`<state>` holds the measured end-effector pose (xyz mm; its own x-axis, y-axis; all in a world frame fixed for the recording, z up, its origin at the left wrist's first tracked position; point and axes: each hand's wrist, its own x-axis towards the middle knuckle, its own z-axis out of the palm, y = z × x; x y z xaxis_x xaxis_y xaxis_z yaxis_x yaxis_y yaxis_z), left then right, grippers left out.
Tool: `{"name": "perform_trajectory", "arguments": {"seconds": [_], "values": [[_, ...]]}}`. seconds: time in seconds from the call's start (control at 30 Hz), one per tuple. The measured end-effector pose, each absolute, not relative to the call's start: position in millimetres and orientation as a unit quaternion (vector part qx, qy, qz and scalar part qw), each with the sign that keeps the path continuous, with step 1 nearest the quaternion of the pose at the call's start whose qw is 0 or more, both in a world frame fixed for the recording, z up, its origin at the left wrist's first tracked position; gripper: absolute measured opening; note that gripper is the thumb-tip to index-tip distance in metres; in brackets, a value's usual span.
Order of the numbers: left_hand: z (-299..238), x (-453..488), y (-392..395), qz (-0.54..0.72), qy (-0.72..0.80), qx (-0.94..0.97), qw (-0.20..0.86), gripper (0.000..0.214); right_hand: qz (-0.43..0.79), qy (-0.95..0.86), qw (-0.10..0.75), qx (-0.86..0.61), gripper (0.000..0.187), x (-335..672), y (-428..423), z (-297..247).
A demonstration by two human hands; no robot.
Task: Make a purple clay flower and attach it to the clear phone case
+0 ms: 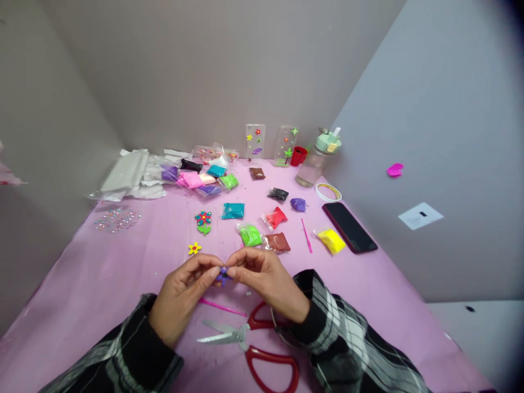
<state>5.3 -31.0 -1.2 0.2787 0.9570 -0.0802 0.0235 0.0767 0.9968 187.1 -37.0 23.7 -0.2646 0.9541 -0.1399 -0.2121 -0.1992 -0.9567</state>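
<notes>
The small purple clay piece point(223, 274) sits pinched between the fingertips of the left hand point(184, 297) and the right hand point(266, 284), held just above the pink tabletop point(123, 284) in front of the person. Both hands are closed on it, thumbs and forefingers meeting, so each grip is grasping the same little lump.

The likeliest trouble, as I judge it, is pressure: soft clay this small could flatten or tear if the fingers squeeze unevenly, and it could smear onto the skin. It could also slip out and drop near the red-handled scissors point(254, 341) lying open just below the hands (their blades point left, close to the left wrist), or onto the pink stick point(223, 307) beside them. A sleeve might brush the scissors too.

The piece itself is mostly hidden; only a dark violet bit shows, its shape unclear. Beyond it lie a yellow clay flower point(195, 249), a green clay bag point(250, 235) and a brown clay bag point(278, 242).
</notes>
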Motion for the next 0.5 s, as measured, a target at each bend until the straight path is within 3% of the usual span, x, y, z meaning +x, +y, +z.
{"name": "perform_trajectory", "arguments": {"seconds": [0.23, 0.5], "values": [[-4.4, 2.8, -32.0, 0.388, 0.454, 0.556, 0.578, 0.028, 0.649, -0.436, 0.462, -0.419, 0.021, 187.7, -34.9, 22.4], [-2.4, 4.8, -31.1, 0.389, 0.454, 0.554, 0.579, 0.024, 0.666, -0.415, 0.47, -0.404, 0.019, 186.7, -35.7, 23.4]]}}
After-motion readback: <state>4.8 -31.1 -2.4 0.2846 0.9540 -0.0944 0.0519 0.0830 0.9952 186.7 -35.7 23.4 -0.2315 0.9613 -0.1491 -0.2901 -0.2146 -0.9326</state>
